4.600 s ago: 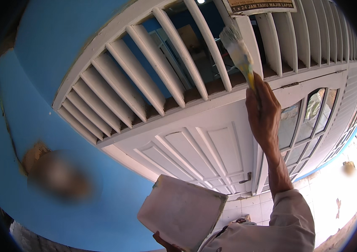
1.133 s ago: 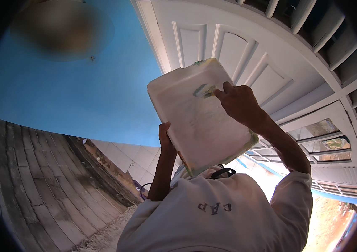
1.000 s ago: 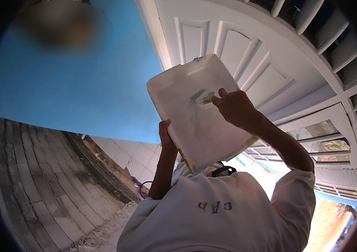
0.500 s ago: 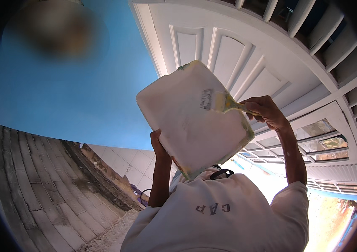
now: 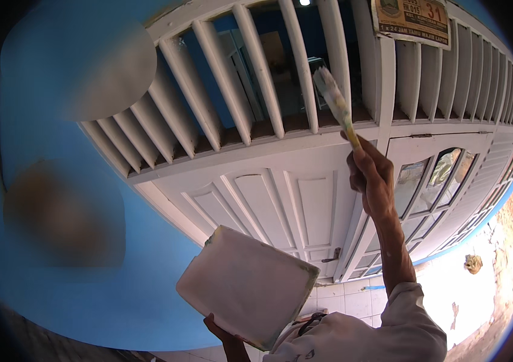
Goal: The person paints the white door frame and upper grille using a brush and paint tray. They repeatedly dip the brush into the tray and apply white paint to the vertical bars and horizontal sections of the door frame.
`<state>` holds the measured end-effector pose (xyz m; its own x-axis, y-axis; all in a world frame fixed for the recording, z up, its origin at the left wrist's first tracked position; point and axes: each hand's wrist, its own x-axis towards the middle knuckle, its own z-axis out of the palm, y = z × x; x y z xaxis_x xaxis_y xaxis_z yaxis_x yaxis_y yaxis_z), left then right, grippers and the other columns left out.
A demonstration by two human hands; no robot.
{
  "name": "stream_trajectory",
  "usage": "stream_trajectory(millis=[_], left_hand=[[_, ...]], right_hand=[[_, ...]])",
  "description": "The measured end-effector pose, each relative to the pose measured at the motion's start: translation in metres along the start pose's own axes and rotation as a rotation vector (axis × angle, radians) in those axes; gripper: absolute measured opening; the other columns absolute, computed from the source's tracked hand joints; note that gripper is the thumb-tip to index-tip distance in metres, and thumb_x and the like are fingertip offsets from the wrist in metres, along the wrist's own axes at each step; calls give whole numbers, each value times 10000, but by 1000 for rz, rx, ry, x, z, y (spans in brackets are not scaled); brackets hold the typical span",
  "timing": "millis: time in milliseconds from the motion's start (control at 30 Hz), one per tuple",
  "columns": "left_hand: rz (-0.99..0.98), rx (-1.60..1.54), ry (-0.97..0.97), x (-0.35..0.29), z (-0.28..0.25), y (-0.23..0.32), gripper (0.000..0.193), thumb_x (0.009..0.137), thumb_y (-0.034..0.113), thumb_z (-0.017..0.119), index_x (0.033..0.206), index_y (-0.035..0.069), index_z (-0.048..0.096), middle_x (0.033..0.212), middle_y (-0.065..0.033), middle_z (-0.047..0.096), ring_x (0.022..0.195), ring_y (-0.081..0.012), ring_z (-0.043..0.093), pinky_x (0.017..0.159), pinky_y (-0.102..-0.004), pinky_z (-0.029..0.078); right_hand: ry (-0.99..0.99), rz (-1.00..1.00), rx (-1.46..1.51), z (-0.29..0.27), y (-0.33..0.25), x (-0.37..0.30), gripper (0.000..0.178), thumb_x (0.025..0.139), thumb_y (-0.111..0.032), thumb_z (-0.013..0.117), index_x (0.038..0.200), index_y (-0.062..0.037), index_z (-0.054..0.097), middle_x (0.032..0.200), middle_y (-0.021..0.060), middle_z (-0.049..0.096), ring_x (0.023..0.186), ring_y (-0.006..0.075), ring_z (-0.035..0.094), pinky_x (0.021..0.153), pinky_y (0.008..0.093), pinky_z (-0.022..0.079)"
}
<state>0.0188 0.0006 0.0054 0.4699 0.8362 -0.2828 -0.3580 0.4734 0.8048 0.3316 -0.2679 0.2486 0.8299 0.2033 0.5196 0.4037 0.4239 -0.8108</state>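
Note:
My right hand [image 5: 372,175], raised high, is closed around the handle of a paintbrush [image 5: 336,102]. The brush has a yellow-green handle and pale, paint-covered bristles that point up in front of white slats [image 5: 298,66]; I cannot tell whether they touch. Low in the view, my left hand [image 5: 223,332] grips the lower edge of a shallow white rectangular paint tray [image 5: 247,280]. Paint stains mark the tray's rim, and it is held tilted. Part of the left hand's fingers is hidden behind it.
Below the slats stands a white panelled door [image 5: 256,205] with a handle. Glazed panels [image 5: 443,181] are at right, and a printed sign [image 5: 413,21] hangs above. A blue wall [image 5: 153,289] fills the left side. White floor tiles [image 5: 347,301] show below.
The brush has left the tray and risen with my right hand up to the slats. The tray and left hand sit lower in view, which has tilted upward.

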Motion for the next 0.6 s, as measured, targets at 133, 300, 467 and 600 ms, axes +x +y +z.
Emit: stream_trajectory(millis=[133,300,467,600], left_hand=[[-34,-28,-137,20,-20,-8,793,764,525,522,1400,64,413,1227,-145,506,1153,-344,498,914,-517,441],[-17,50,-163,4,-7,0,790,782,558,499,1405,80,414,1256,-142,497,1171,-344,490,916,-521,442],[-12,63,-212,-3,-6,2,796,790,593,482,1398,83,424,1269,-137,501,1182,-337,486,925,-515,441],[22,122,-154,-4,-20,1,793,790,586,487,1403,87,421,1268,-132,506,1186,-334,485,938,-509,437]], right_hand=[[221,-259,-294,-2,-31,71,516,1020,-379,542,1306,48,597,636,-6,461,500,48,400,420,230,307],[247,-553,-675,5,-34,149,419,1019,-311,517,1105,67,676,657,41,544,580,96,506,526,293,428],[238,-585,-969,15,-35,212,405,1000,-310,529,1042,65,675,665,64,591,592,122,557,565,335,478],[260,-727,-1162,13,-30,228,417,992,-313,529,1072,68,676,650,71,587,578,120,549,563,333,473]])
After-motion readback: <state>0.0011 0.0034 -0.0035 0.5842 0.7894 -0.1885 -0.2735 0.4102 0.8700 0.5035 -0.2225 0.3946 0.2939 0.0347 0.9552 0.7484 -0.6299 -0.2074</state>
